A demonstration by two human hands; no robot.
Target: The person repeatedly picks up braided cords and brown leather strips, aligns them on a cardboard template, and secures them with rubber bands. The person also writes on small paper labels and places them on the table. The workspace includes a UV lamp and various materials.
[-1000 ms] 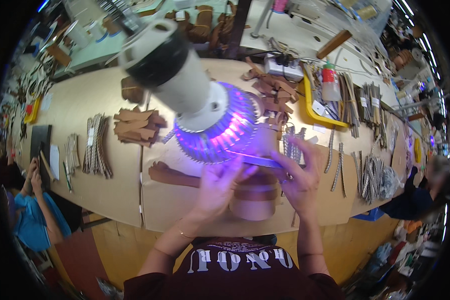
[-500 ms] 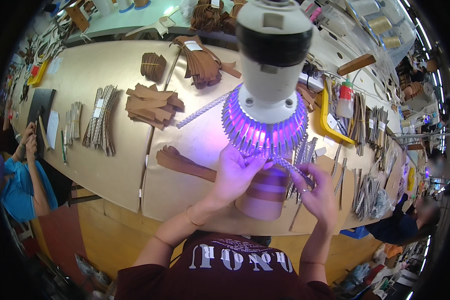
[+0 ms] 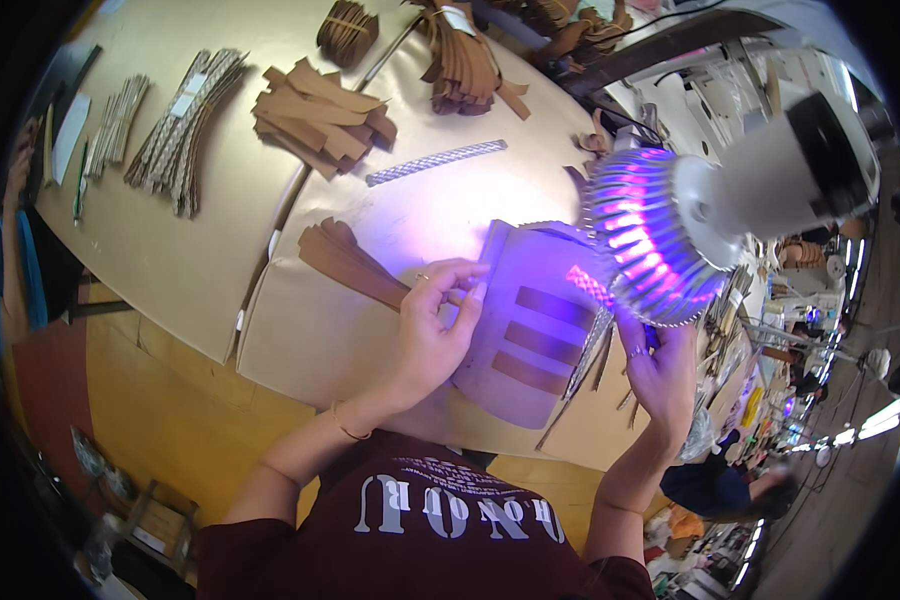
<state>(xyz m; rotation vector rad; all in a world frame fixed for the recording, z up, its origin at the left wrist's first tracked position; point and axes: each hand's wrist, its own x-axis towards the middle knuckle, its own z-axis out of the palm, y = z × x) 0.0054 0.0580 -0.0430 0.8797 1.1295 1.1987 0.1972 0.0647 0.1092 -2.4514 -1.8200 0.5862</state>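
My left hand (image 3: 440, 335) is at the left edge of a pale board (image 3: 500, 375), its fingers loosely bent and slightly apart, with nothing visible in them. On the board several brown strips (image 3: 540, 340) lie in parallel. My right hand (image 3: 660, 375) pinches a braided strap (image 3: 590, 285), whose free end points left over the board, tinted pink by the light. A finned lamp (image 3: 655, 235) glowing violet hangs over the board's right side and hides part of my right fingers. Beyond the board another braided strap (image 3: 435, 162) lies on the table.
Brown strips (image 3: 350, 260) fan out left of the board. Farther off lie a loose pile of brown strips (image 3: 320, 118), tied brown bundles (image 3: 465, 60) and a patterned strap bundle (image 3: 185, 130). Another person's arm (image 3: 15, 230) shows at the far left; a person (image 3: 715, 490) sits at right.
My view has turned, and the lamp now appears farther right, uncovering the board and strips. My left hand has come off the braided strap; my right hand still has it.
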